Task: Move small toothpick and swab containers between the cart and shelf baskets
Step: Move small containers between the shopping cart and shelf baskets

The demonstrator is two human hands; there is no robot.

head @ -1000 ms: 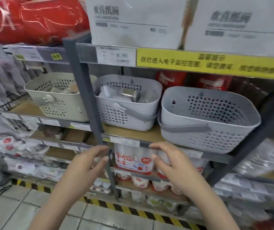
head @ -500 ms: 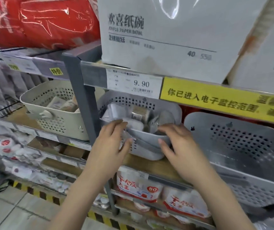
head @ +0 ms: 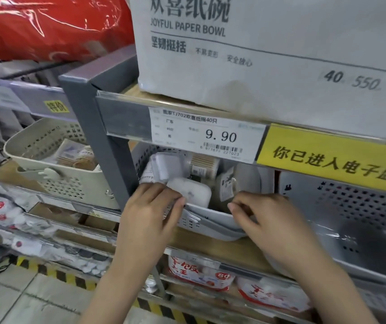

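1. While small containers fill the middle grey basket on the shelf, I judge the grab-the-basket step underway.
2. My left hand and right hand curl over its near rim, gripping it.
3. Next: slide it out level under the price rail.

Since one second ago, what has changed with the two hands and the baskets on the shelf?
Both hands rose from below the shelf edge to the middle grey basket. The left hand now grips its front rim at the left, and the right hand curls over the rim at the right. The camera also came closer. The cream basket, the empty grey basket and the small containers inside the middle one stayed in place.
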